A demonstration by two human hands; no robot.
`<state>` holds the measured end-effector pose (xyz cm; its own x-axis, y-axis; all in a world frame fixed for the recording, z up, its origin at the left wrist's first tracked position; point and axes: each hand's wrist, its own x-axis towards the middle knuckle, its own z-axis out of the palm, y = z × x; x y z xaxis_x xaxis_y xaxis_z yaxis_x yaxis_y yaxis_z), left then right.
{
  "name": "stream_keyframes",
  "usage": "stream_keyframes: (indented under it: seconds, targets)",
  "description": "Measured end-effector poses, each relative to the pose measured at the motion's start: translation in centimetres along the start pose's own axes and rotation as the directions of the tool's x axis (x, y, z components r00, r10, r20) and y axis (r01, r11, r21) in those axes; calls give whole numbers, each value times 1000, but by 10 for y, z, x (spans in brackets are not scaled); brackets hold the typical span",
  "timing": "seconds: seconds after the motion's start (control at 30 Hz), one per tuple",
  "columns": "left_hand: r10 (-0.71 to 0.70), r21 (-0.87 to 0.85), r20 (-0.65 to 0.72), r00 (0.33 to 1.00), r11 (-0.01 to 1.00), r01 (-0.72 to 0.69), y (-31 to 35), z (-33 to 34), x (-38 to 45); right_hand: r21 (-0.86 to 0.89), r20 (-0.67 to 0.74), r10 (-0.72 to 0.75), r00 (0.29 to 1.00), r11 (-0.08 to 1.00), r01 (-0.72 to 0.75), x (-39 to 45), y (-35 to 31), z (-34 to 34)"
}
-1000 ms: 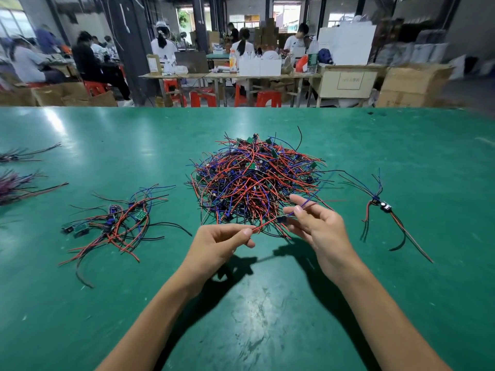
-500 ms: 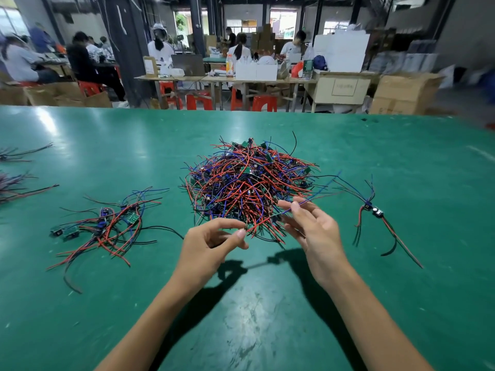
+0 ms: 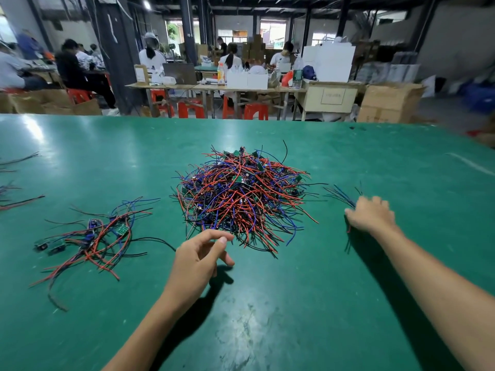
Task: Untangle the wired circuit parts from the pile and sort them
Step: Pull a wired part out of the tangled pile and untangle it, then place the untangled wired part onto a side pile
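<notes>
Loosely curled and holding nothing, the left hand (image 3: 199,257) hovers near the table's near edge, thumb and forefinger almost meeting just short of the pile (image 3: 242,199), no wire between them. Over to the right, the right hand (image 3: 371,216) is knuckles-up on the green table (image 3: 267,317), down over a small wired part (image 3: 341,198) whose blue leads fan out beyond the fingers; whether those fingers pinch the wires or only press them flat I cannot tell, the back of the hand hides it. It looks like a set-down onto the right-hand sorting spot, and the thing to get right is a clean release: lay the leads out straight, well apart from the pile, so nothing drifts back into the tangle. Next pick belongs to the left hand, I'd say, and the smart choice is a loose red or black tail at the near fringe of the pile, drawn out slowly, with the other hand pinning the mass so the whole heap doesn't drag. Further left, towards the left edge, the sorted bunch (image 3: 91,236) lies spread, small green boards showing among red, blue and black leads. At the far left edge more stray wires (image 3: 18,199) poke in. Beyond the far edge, seated workers (image 3: 151,53) sit at other benches.
</notes>
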<state>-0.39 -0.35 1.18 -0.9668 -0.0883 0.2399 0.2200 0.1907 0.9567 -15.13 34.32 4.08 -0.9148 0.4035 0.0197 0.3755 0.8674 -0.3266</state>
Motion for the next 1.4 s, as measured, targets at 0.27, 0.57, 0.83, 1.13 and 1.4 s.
stream_keyframes:
  seconds: [0.27, 0.57, 0.83, 1.13, 1.4]
  targets:
    - [9, 18, -32, 999, 1000, -9, -1, 0, -1, -220, -8, -53, 999, 974, 50, 2, 21, 21]
    - [103, 184, -124, 987, 980, -79, -2, -2, 0, 140, -153, -405, 902, 894, 425, -77, -63, 50]
    - [123, 262, -97, 988, 961, -94, 1, -1, -1, 338, -452, -313, 835, 807, 485, -98, -61, 64]
    - [285, 473, -76, 956, 854, -217, 0, 0, -6, 402, -752, -270, 601, 534, 744, -134, -71, 26]
    - [289, 305, 86, 953, 904, -301, -1, 13, -8, 150, -783, -598, 172, 87, 985, -199, -100, 39]
